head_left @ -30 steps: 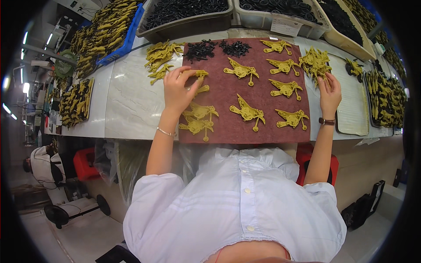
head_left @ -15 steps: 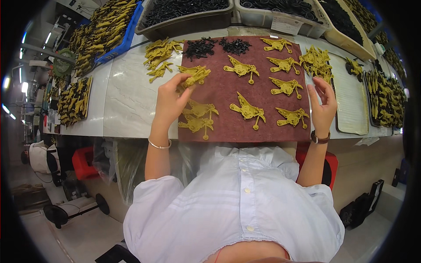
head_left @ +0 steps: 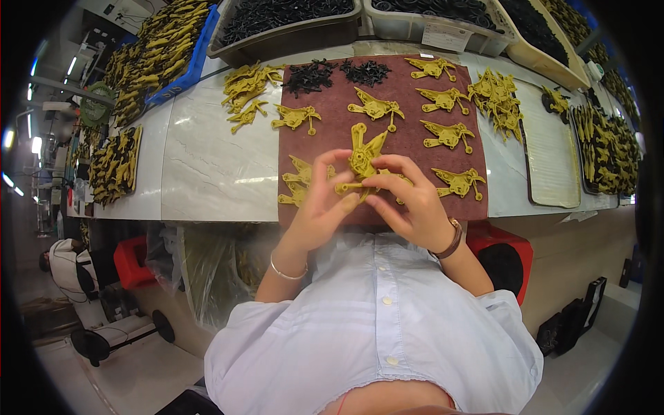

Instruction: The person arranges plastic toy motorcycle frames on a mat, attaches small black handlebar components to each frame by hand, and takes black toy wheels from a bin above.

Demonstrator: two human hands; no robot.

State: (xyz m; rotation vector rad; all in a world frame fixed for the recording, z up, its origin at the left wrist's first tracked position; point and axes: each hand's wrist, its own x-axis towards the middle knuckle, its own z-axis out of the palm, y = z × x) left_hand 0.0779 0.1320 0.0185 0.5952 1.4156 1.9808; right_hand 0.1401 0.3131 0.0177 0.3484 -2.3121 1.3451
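Note:
My left hand [head_left: 319, 206] and my right hand [head_left: 415, 207] meet over the front middle of a maroon cloth [head_left: 408, 162]. Between their fingertips is a yellow plastic part [head_left: 362, 160], raised above the cloth, with a round hub and a pointed beak-like end. The fingers of both hands are bent in a pinch around its lower end. Behind them, another yellow part lies on the cloth, mostly hidden. More bird-shaped yellow parts lie about, such as one [head_left: 375, 106] beyond my hands, one [head_left: 295, 117] at the upper left and one [head_left: 458, 182] by the right edge.
Small black pieces [head_left: 311, 76] lie in two heaps at the cloth's far edge. Yellow parts are piled left [head_left: 247, 88] and right [head_left: 496, 102] of it. Grey bins [head_left: 290, 31] of black pieces line the back. A pale tray [head_left: 551, 155] sits at the right.
My left hand has brought a yellow part from the cloth's upper left to its front middle. My right hand has come in from the right edge and closed on it.

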